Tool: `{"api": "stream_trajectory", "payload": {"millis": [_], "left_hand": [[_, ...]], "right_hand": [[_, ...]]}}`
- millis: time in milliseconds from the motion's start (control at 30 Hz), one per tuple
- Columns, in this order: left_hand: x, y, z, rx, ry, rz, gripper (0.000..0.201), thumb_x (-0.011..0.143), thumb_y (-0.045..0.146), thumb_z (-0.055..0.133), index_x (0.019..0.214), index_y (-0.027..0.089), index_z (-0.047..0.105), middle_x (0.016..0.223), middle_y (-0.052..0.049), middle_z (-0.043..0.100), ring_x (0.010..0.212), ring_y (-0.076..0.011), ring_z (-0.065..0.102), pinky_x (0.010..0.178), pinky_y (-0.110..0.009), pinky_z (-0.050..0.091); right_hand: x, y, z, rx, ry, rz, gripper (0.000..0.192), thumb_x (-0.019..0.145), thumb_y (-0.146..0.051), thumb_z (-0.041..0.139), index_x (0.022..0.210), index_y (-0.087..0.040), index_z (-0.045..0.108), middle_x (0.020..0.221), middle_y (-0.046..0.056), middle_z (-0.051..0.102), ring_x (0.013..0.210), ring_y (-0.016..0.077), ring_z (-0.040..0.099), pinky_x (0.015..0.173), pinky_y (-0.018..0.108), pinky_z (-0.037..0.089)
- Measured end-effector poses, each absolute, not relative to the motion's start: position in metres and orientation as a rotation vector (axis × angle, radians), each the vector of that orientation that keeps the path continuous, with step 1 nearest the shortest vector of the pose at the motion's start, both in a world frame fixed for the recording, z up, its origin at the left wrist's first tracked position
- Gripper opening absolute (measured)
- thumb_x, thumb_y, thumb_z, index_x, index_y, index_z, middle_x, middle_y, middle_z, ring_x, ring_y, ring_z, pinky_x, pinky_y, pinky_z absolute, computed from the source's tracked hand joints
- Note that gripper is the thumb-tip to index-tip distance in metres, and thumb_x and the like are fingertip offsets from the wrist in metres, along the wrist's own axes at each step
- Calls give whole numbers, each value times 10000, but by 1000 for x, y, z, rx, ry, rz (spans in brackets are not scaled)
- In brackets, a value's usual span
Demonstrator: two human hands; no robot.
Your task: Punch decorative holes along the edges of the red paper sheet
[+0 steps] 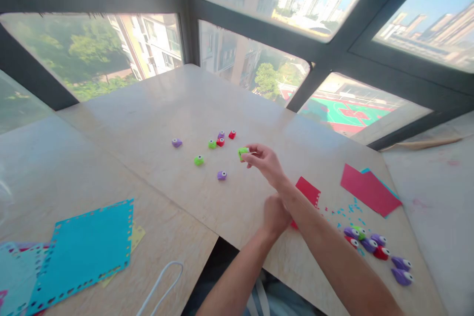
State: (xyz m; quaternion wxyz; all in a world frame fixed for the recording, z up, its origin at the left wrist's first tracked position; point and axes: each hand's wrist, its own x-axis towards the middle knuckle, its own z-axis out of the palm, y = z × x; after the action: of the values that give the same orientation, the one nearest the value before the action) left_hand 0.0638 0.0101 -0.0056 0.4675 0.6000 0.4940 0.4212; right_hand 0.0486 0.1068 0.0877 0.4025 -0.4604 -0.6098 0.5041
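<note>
Above the table, my right hand (264,160) pinches a small green craft paper punch (242,152) between thumb and fingers. My left hand (276,215) looks curled and rests low beside a red sheet with punched edges (307,189). My right forearm crosses over it, so its fingers are hidden. Left of my right hand several more punches with big round eyes stand spread out: a purple punch (221,176), a green punch (199,160), a red punch (232,134) and a purple punch (177,142) among them.
A cluster of purple, red and green punches (370,245) lies at right by blue paper bits (344,210) and a dark pink sheet (366,190). At left are a blue sheet with punched edges (89,247) and a white cable (163,276). Windows (255,64) border the table.
</note>
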Motion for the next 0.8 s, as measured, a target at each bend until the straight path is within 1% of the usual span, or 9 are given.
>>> {"api": "stream_trajectory", "payload": {"millis": [67, 167, 233, 333, 433, 567, 667, 800], "left_hand": [[63, 10, 0, 1504, 1276, 1008, 185, 808, 255, 549, 674, 179, 653, 612, -67, 661, 540, -169, 546, 556, -291, 408], [62, 9, 6, 1592, 1277, 1044, 208, 879, 279, 492, 844, 193, 678, 717, -42, 695, 590, -151, 564, 592, -266, 413], [61, 8, 8, 1603, 1265, 1057, 214, 894, 293, 492, 862, 195, 679, 754, -46, 707, 627, -155, 583, 616, -265, 423], [61, 9, 9, 1568, 1256, 1067, 209, 898, 280, 490, 887, 194, 680, 820, -53, 722, 678, -154, 610, 649, -261, 440], [60, 10, 9, 1536, 1240, 1080, 218, 901, 290, 486, 879, 185, 675, 814, -46, 713, 688, -148, 608, 664, -259, 446], [59, 11, 10, 1498, 1240, 1097, 236, 891, 322, 495, 821, 168, 660, 743, -33, 678, 653, -139, 574, 627, -249, 430], [59, 11, 10, 1486, 1251, 1107, 238, 883, 344, 508, 774, 170, 630, 705, -19, 645, 631, -133, 541, 595, -237, 403], [58, 11, 9, 1502, 1262, 1088, 239, 874, 359, 522, 752, 171, 605, 688, -8, 616, 621, -128, 515, 578, -227, 383]], "right_hand": [[83, 81, 95, -1217, -1406, 1209, 382, 707, -431, 753, 970, -176, 644, 856, 47, 707, 742, 168, 669, 599, 271, 532], [139, 39, 98, -1358, -1295, 1062, 396, 698, -438, 769, 973, -179, 652, 824, 38, 706, 695, 157, 654, 614, 284, 547], [176, 12, 94, -1444, -1241, 967, 406, 681, -438, 787, 963, -173, 662, 841, 48, 715, 697, 160, 657, 638, 296, 561], [227, -27, 80, -1612, -1205, 833, 432, 696, -464, 776, 991, -166, 671, 836, 65, 725, 667, 170, 662, 627, 317, 577], [262, -64, 63, -1723, -1220, 745, 457, 696, -503, 761, 986, -159, 683, 817, 78, 728, 695, 195, 684, 644, 332, 588], [279, -99, 47, -1816, -1385, 659, 389, 756, -498, 712, 979, -179, 705, 912, 95, 733, 773, 213, 698, 699, 338, 590], [279, -110, 39, -1826, -1476, 620, 346, 810, -480, 665, 997, -191, 702, 953, 95, 723, 772, 207, 689, 698, 333, 584], [278, -112, 27, -1830, -1523, 574, 306, 848, -457, 627, 1005, -203, 689, 974, 95, 720, 776, 214, 678, 723, 358, 570]]}}
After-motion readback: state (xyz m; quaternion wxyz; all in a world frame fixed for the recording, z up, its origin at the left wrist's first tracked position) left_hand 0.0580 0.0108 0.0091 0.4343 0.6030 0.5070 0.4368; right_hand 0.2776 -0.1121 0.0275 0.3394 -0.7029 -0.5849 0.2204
